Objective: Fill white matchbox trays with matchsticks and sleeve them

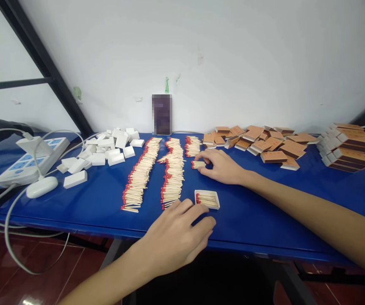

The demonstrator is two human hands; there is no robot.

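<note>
My left hand (182, 233) is at the table's front edge, its curled fingers beside a white tray (217, 201) that holds red-tipped matches (207, 199). Whether its fingertips hold anything is hidden. Farther back, my right hand (222, 166) has thumb and index finger at the right end of a small bunch of matches (198, 164) lying on the table. Behind that bunch is a short row of matches (193, 146). Two long rows of matches, one in the middle (173, 173) and one farther left (142, 173), run from back to front.
White empty trays (106, 146) are heaped at the back left, near a power strip (33, 161) with cables. Orange matchbox sleeves (261, 142) lie scattered at the back right, beside stacked matchboxes (349, 146). A dark upright phone-like object (162, 114) leans on the wall.
</note>
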